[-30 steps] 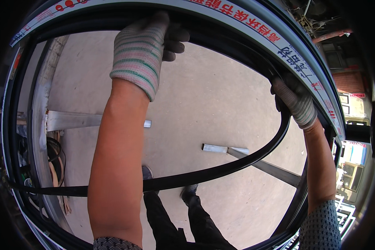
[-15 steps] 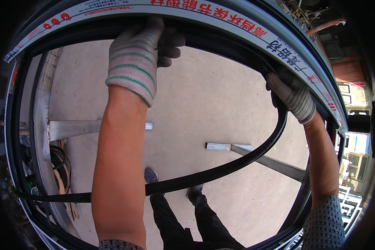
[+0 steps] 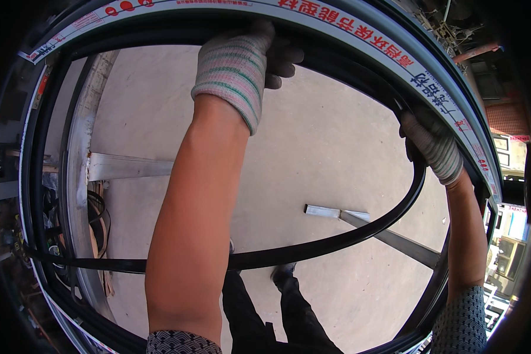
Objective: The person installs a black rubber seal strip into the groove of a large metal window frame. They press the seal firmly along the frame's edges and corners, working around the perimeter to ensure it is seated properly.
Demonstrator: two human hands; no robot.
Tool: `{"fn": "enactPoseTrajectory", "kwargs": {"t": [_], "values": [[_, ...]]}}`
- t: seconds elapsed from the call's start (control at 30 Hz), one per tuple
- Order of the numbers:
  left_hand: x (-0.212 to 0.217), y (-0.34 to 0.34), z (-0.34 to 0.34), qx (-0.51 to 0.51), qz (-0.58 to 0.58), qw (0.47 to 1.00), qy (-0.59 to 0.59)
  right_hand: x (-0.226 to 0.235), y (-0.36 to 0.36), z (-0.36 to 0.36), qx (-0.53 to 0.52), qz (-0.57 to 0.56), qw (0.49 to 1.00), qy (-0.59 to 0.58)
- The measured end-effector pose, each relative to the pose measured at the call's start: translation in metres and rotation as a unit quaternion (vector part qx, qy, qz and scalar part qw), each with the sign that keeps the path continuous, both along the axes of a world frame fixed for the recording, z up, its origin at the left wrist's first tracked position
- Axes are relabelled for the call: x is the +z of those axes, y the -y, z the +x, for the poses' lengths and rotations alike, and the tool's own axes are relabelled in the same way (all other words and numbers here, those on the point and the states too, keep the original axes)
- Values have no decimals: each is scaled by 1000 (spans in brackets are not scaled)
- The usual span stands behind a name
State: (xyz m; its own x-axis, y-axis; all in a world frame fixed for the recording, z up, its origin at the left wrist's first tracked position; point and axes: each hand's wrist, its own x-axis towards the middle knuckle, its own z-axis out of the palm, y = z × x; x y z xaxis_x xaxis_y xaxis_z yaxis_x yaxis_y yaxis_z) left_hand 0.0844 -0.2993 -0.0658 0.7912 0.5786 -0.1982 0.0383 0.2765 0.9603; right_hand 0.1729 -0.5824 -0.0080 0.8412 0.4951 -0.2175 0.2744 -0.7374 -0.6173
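While gloved left hand (image 3: 242,62) curled over the top rail of the window frame (image 3: 53,76), right hand (image 3: 433,147) pinched the black gasket strip (image 3: 312,251), sagging left-to-right below. White protective film (image 3: 336,26), red print, ran along the rail. Concrete floor (image 3: 336,147) beyond.

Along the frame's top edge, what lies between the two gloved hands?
In the head view, between the left hand and the right hand runs only the frame with its white printed film and the black rubber strip sagging below; nothing else.
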Motion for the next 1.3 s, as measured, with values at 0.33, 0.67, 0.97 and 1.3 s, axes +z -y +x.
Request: {"fn": "enactPoseTrajectory", "kwargs": {"t": [0.33, 0.67, 0.97, 1.3], "values": [[4, 5, -5, -12, 57, 998, 0, 5, -3, -3, -5, 4, 1000, -6], [12, 16, -4, -58, 98, 993, -25, 6, -4, -5, -11, -9, 1000, -10], [10, 23, 0, -61, 32, 998, -2, 2, 0, 0, 24, -11, 999, 28], [19, 19, 1, -104, 140, 983, -51, 2, 0, 0, 33, 13, 999, 38]]}}
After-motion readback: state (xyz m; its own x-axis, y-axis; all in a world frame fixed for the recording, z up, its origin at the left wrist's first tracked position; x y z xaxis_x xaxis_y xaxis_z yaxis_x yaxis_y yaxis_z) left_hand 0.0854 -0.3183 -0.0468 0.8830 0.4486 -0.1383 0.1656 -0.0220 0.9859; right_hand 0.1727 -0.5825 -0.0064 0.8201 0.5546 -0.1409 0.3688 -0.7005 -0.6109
